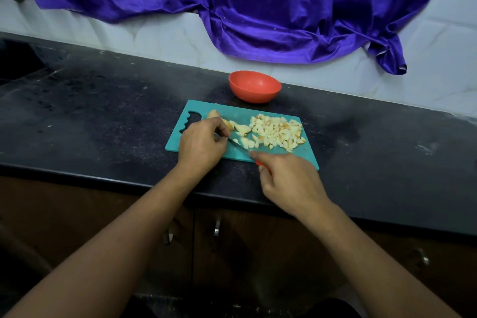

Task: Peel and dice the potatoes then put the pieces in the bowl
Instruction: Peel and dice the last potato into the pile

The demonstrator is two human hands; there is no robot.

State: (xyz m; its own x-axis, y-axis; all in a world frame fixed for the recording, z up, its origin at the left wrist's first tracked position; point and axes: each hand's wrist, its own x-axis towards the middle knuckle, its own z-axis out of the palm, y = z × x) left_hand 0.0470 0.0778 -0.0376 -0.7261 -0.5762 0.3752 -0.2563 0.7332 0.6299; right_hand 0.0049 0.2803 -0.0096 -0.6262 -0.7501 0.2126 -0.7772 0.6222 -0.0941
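Head view: one knife (240, 147), one cutting board (305, 157), one bowl (254, 95).

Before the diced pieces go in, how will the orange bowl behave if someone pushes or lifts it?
The orange bowl looks like thin plastic and appears empty, so it is probably light and stiff. Its underside is rounded and it sits tilted on the dark counter, so a push may rock or slide it.
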